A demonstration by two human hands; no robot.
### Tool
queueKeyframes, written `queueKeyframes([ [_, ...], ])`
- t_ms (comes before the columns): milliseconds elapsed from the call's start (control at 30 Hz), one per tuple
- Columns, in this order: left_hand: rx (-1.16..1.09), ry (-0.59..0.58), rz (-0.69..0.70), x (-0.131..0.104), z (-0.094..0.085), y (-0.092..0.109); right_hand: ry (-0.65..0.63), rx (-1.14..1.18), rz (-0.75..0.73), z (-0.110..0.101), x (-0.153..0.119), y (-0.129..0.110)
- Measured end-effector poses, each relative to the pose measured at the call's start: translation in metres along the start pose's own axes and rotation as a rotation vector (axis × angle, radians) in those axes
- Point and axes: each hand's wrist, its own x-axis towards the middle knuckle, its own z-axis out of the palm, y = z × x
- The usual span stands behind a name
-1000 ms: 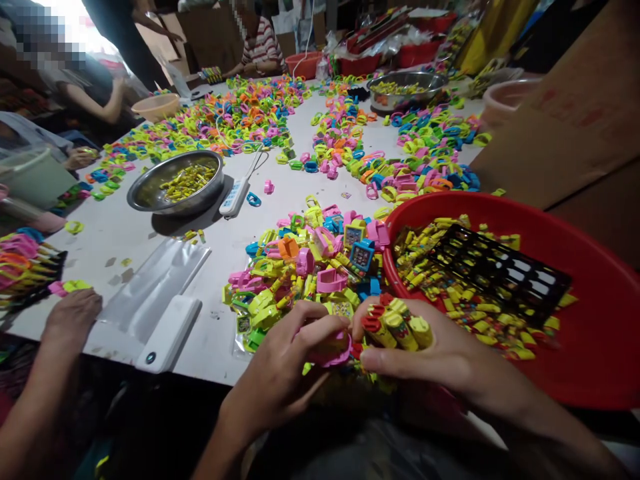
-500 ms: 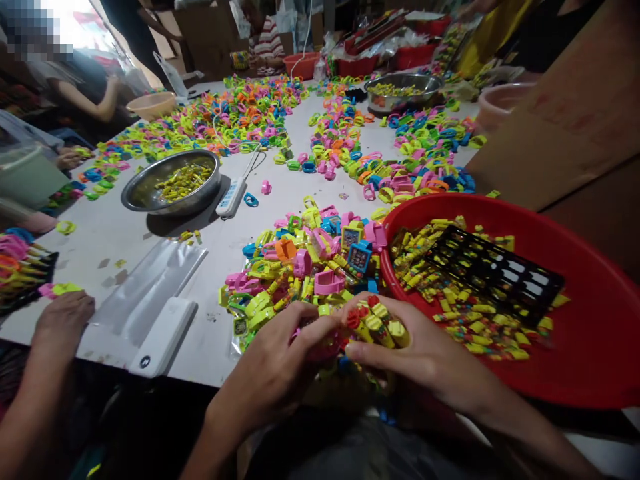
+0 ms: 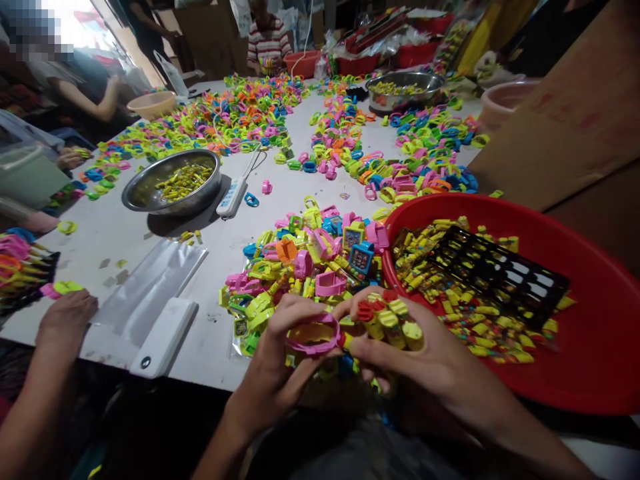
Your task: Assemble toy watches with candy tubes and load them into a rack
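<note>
Since half a second ago the pink ring has come up out of the cupped left hand [image 3: 280, 360] and now shows as a full loop, and the two hands have lifted a little toward the pile. The pink ring [image 3: 313, 337] is clamped between the left thumb and forefinger, its opening facing up and its long axis running from 9 to 3 o'clock. The right hand [image 3: 425, 363] sits at 3 o'clock of the ring, touching it; its fingers [image 3: 373, 348] are curled shut around a bundle of yellow sticks [image 3: 395, 320] with red tips, which stand side by side, their tops pointing toward 12 o'clock. One stick tip meets the ring at its 3 o'clock end, so the ring lies straight to 9 o'clock of the right fingertips, and both hands are equally close to that joint. At 12 o'clock of the hands lies a pile of coloured plastic pieces [image 3: 310, 260] on the surface [image 3: 200, 333]. At 2 o'clock a red basin [image 3: 590, 373] holds loose yellow sticks and a black grid tray [image 3: 500, 270]. At 9 o'clock another person's hand [image 3: 65, 320] rests on the surface edge, beside a white power bank [image 3: 163, 337]. A steel bowl [image 3: 173, 180] stands farther off at 11 o'clock.
</note>
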Motion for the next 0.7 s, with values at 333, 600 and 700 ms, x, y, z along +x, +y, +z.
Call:
queueKeyframes([
  [333,-0.701,0.355,-0.8,0.007,0.023,0.022,0.279,-0.108,-0.065,0.0,-0.016,-0.014],
  [600,-0.692,0.303,-0.541,-0.005,0.028,0.01,0.165,-0.154,-0.022,-0.003,-0.016,-0.011],
  [700,-0.643,0.242,-0.474,-0.003,0.026,0.011,0.318,-0.245,-0.046,0.0,-0.019,-0.011],
])
